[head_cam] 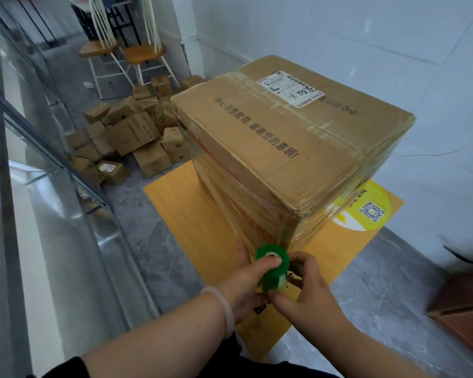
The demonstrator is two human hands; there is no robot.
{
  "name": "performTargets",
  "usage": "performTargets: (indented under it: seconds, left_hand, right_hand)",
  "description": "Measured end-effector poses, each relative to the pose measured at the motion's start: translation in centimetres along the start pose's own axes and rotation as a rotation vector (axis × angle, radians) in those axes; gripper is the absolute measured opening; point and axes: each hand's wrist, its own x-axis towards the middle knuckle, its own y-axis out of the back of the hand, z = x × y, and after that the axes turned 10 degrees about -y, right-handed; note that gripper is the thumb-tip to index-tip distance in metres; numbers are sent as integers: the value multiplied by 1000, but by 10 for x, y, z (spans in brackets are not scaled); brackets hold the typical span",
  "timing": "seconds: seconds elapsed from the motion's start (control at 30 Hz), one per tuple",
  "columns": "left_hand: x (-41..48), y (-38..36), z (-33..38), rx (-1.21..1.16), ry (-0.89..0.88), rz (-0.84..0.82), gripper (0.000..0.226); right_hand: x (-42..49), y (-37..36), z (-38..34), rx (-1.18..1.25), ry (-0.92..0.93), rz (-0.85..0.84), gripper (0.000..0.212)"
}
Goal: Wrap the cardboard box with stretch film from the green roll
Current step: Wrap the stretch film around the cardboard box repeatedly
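While the person leans over it, the cardboard box (284,148) stands upright on a yellow wooden board (191,214). It has a white label (290,88) on its top, and glossy, wrinkled film (336,192) already clings to the 2 sides I can see. Down at the box's near bottom corner both hands meet on the green roll (268,268). The left hand (241,287), with a pale bracelet (224,304) on its wrist, presses its thumb on the roll's upper end and curls its fingers round the body. The right hand (306,293) pinches the lower end between thumb and curled fingers. The roll sits just beside that corner; whether it touches the cardboard I cannot tell. I'd judge the roll small, light and hard in the core, best held by its 2 ends as it is, so it can turn and pay out. The film looks thin, stretchy and clingy, likely to rope up or tear if yanked, so a steady pull suits it. The box seems big, stiff and weighty enough to stay put under that pull, and its corners are where the film would bite hardest. A heap of small boxes (126,132) and 2 chairs (145,51) stand well behind.
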Motion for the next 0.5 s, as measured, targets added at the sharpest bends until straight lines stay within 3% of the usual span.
performTargets:
  seconds: [0.2, 0.47, 0.5]
  left_hand:
    - [8, -13, -6, -9, -31, -42, 107]
    - [4, -24, -6, 9, -35, -48, 87]
    - [4, -25, -6, 16, -23, -67, 96]
  right_hand:
    - [4, 11, 6, -140, 33, 77, 73]
    - [4, 20, 0, -133, 15, 73, 60]
    - [3, 23, -2, -128, 8, 70, 59]
